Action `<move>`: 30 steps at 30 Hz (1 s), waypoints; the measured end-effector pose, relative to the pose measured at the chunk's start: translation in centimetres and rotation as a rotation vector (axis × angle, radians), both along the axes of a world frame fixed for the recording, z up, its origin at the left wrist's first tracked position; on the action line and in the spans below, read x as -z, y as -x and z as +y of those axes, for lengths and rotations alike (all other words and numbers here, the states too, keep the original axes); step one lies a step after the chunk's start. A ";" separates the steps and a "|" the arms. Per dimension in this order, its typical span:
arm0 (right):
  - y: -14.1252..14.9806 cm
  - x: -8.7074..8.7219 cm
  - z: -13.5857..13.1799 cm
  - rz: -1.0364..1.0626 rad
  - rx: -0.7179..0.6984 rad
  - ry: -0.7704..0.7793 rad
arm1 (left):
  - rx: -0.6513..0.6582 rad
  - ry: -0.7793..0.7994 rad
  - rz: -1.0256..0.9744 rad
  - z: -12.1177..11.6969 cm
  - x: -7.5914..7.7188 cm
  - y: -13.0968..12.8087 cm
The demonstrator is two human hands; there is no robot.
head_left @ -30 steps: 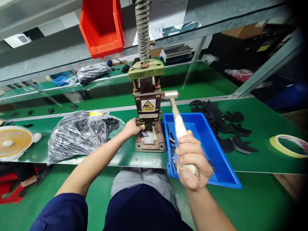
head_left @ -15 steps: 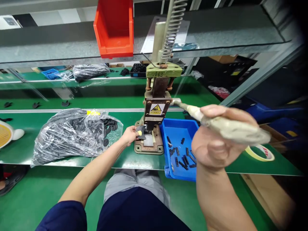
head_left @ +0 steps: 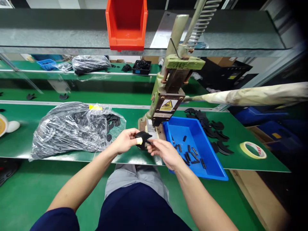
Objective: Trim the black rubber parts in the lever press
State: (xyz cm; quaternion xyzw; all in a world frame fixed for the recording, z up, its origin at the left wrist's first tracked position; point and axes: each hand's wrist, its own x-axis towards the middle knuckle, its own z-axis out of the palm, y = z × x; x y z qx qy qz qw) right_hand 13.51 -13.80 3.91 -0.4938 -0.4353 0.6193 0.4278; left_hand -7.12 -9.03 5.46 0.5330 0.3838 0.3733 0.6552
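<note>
My left hand pinches a small curved black part just in front of the base of the hand press. A yellow cot covers one fingertip. My right hand meets it from the right, its fingertips closed on a thin black sliver at the edge of that part. The press's long wrapped lever sticks out to the right, free of any hand. Right beside my hands stands a blue bin with several short black strips lying in it.
A clear plastic bag full of black parts lies at the left on the green bench. Cut black parts are heaped behind the bin, and a roll of yellow tape lies at the right. A red bin sits on the shelf above.
My right hand let go of the lever and came down to the black part. The lever swung up and out to the right. My left hand drew the part out of the press toward me.
</note>
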 end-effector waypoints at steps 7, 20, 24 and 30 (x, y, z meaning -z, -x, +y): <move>0.8 0.3 -1.3 0.292 -0.356 0.267 | 0.269 -0.401 0.271 -1.0 -2.7 1.1; 1.8 2.1 -4.9 0.213 -0.200 0.174 | 0.413 -0.658 0.315 -2.4 -4.3 0.8; 1.5 1.7 -4.6 0.258 -0.216 0.232 | 0.285 -0.384 0.295 -2.1 -2.5 1.0; 0.7 2.0 -5.1 0.085 -0.164 0.257 | -0.033 0.011 0.154 3.8 1.8 2.4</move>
